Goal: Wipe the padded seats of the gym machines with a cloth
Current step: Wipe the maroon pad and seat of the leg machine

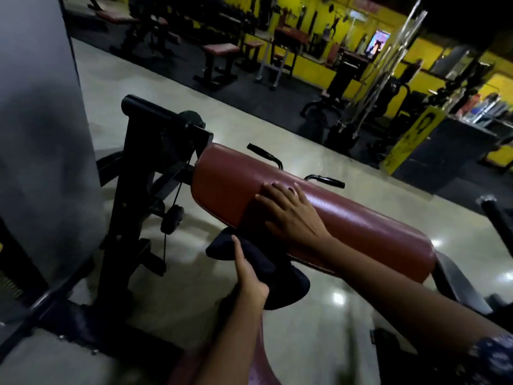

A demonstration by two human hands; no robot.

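Two hands work the red padded seat [347, 218] at frame centre: the right hand [291, 215] lies flat and open on it, the left hand [249, 276] just below is closed on the dark cloth [266, 262], which should likely sweep the pad's length in overlapping strokes; no containers are visible.

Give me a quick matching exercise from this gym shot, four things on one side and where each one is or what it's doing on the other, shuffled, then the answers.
Things:
1. right hand
2. left hand
3. dark cloth
4. black handles

Place or state:
A. gripping the bunched cloth below the pad
B. sticking out beyond the far side of the pad
C. fingers spread flat on top of the red padded seat
D. draped off the pad's near edge and hanging down

Pairs: 1-C, 2-A, 3-D, 4-B
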